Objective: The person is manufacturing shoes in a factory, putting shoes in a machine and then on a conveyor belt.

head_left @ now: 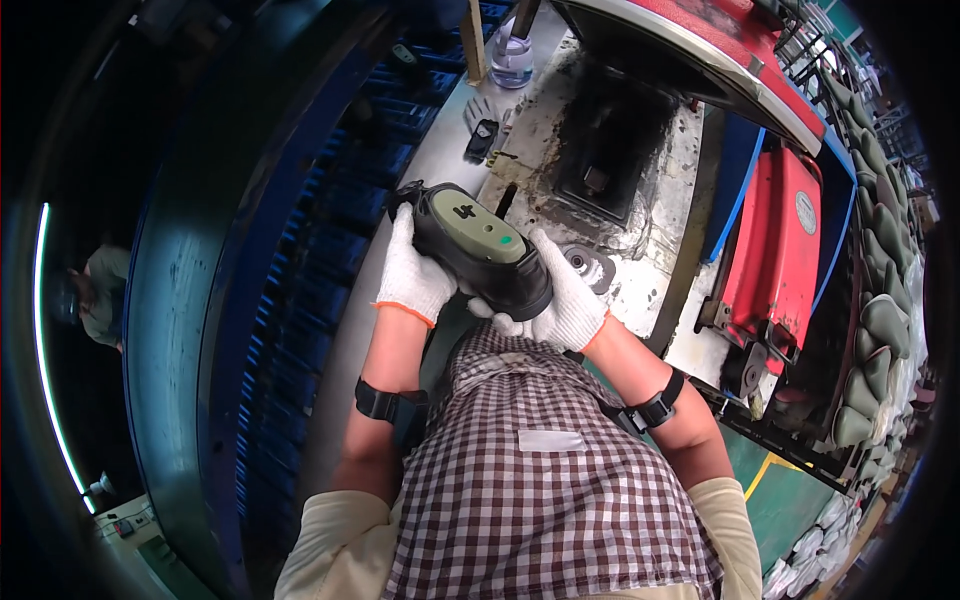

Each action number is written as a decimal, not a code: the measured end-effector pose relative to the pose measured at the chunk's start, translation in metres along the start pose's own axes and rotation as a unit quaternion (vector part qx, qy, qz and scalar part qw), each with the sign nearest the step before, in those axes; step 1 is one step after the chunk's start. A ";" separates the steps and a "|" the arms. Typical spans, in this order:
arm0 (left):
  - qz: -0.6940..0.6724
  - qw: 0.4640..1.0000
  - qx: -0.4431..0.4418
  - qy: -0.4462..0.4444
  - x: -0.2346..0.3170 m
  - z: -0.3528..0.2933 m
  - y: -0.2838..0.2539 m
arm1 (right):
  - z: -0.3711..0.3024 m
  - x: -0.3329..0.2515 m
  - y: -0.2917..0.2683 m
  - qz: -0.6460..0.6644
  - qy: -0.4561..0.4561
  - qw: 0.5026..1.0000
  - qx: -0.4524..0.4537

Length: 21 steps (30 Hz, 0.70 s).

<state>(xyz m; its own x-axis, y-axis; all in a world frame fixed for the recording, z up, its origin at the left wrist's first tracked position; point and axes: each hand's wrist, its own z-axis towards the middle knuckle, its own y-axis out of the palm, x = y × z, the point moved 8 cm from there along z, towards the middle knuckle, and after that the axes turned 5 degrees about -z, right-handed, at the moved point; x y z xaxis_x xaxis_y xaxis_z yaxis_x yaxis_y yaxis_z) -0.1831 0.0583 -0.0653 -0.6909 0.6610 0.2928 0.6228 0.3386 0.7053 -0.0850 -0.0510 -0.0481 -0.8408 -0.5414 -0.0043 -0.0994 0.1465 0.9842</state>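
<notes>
Between my two hands is a black shoe upper (pixel 470 268), with what looks like an olive-green last (pixel 475 226) filling it. The last's flat face is turned up and bears a dark mark, a small hole and a bright green dot. My left hand (pixel 412 272), in a white knit glove with an orange cuff, grips the left end, thumb along the side. My right hand (pixel 562 300), gloved alike, clasps the right end, with its fingers curled underneath. The piece is held above the near edge of the worktop, in front of my checked apron (pixel 560 480). Its underside is hidden.
Beyond my hands lies a stained metal worktop (pixel 640 270) with a black plate (pixel 600 150) under a red machine (pixel 720 40). A clear jug (pixel 512 65), a small black object (pixel 483 140) and a round metal part (pixel 580 260) lie around. Olive-green pieces (pixel 885 320) crowd the right.
</notes>
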 end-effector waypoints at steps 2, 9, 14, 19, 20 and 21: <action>0.005 1.000 0.006 0.012 0.002 -0.002 -0.002 | 0.003 0.002 0.000 -0.006 0.004 1.000 -0.017; 0.022 0.994 -0.081 0.070 0.006 -0.011 0.002 | 0.001 0.004 -0.026 -0.040 -0.003 0.999 0.004; 0.045 0.986 -0.119 0.104 0.010 -0.017 0.006 | -0.003 0.001 -0.027 -0.065 -0.012 0.998 -0.003; 0.117 0.980 -0.105 0.122 0.011 -0.029 0.018 | 0.003 -0.007 -0.015 -0.110 -0.070 0.990 0.045; 0.107 0.985 -0.096 0.092 0.007 -0.032 0.019 | 0.003 -0.010 -0.010 -0.133 -0.087 0.985 0.071; 0.098 0.989 -0.088 0.062 0.004 -0.034 0.018 | 0.004 -0.013 -0.008 -0.156 -0.105 0.978 0.096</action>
<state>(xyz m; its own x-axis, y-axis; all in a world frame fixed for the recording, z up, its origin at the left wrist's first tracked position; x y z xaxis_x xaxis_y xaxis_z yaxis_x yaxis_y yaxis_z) -0.1870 0.0441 -0.0292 -0.6102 0.6110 0.5042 0.6831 0.0835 0.7255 -0.0749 -0.0418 -0.0567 -0.8424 -0.4063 -0.3541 -0.4490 0.1656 0.8781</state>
